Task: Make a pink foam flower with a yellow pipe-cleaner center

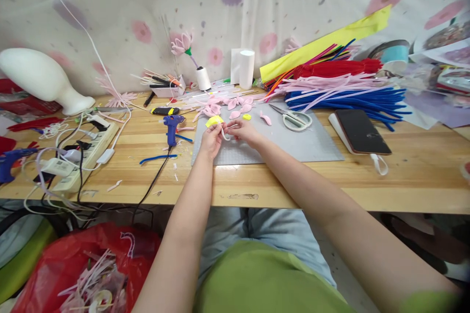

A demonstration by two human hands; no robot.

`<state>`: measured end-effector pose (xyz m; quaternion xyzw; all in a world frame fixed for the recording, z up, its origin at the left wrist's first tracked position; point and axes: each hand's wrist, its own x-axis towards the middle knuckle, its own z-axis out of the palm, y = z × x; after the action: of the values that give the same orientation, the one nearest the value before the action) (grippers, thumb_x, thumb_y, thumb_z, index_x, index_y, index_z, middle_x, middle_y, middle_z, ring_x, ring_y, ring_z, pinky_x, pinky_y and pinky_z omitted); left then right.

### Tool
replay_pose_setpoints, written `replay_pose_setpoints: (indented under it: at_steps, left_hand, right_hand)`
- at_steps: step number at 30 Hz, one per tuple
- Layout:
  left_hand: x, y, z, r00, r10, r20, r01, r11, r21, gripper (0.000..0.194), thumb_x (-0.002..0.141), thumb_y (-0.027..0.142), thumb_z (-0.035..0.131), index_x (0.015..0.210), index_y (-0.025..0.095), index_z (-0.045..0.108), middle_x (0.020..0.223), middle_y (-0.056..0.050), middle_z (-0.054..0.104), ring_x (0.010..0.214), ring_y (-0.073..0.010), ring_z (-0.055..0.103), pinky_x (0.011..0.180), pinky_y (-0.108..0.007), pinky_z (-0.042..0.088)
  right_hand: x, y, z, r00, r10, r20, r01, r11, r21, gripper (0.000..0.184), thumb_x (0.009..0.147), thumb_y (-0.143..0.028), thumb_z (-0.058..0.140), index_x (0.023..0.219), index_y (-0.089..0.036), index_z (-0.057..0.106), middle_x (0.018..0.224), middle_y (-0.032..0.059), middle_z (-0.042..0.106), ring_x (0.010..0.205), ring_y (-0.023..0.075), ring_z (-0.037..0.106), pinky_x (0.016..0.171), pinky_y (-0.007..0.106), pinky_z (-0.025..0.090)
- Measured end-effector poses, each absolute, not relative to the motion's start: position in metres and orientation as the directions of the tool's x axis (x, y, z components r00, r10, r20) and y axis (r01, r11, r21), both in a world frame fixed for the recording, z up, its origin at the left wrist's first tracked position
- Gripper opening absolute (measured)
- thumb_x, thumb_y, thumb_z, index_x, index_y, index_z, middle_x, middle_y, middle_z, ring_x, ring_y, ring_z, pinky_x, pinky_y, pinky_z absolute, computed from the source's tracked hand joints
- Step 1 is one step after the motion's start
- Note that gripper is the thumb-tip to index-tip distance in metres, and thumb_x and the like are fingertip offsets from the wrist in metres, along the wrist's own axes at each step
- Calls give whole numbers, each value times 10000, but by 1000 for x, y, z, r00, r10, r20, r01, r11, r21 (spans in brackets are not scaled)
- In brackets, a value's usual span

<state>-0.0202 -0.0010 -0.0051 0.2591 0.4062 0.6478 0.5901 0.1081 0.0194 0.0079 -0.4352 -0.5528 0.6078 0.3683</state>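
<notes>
Both my hands meet over the near left part of a grey cutting mat [293,146]. My left hand [211,139] and my right hand [242,130] are closed in a pinch on a pale pink pipe cleaner loop [224,132] held between them. A yellow folded piece [213,121] lies just beyond my left fingers. Several pink petal shapes [235,103] lie at the mat's far edge.
A blue glue gun [172,127] stands left of the mat, its cord running off the table edge. Scissors [293,118], a dark phone [362,132], bundles of blue, pink and red pipe cleaners [345,90], a power strip [86,154] and a red scrap bag [88,269] surround the wooden table.
</notes>
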Motion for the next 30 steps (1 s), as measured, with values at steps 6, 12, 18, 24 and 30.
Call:
replay_pose_setpoints:
  at_steps: [6,12,18,24,30]
  left_hand:
    - [-21,0,-8,-182,977,-113,-523,1,852,98,714,152,684,678,142,594,791,-30,663,804,-117,643,824,-274,499]
    - [-19,-1,-9,-270,962,-41,-473,-95,876,156,668,211,725,689,149,583,850,-33,673,867,-138,645,795,-270,498]
    - [-18,-2,-8,-300,954,-20,-446,-122,887,190,645,237,742,692,141,584,830,-35,672,776,-115,639,711,-234,504]
    - [-17,-2,-8,-276,960,-41,-444,-90,891,171,651,226,735,685,142,590,789,-32,662,768,-123,638,746,-266,483]
    - [-16,-4,-8,-256,966,-36,-452,-87,888,157,636,212,741,661,137,605,718,-15,660,700,-109,621,709,-249,473]
  right_hand:
    - [103,19,1,-290,951,-109,83,-89,-993,251,628,-218,747,712,-178,513,535,-44,542,416,51,406,404,201,324]
    - [104,16,-5,-304,943,-132,76,-114,-991,301,606,-254,766,724,-188,497,558,-55,545,417,36,394,401,185,311]
    - [107,14,-6,-327,937,-123,52,-112,-992,302,592,-241,777,721,-180,510,516,-58,527,395,37,386,367,175,293]
    - [113,10,1,-380,919,-109,18,-110,-994,254,640,-198,714,836,-172,555,744,1,654,429,24,406,344,156,256]
    - [108,5,6,-383,918,-97,-23,-115,-993,157,722,-159,605,873,-176,566,630,-43,606,371,27,392,363,173,332]
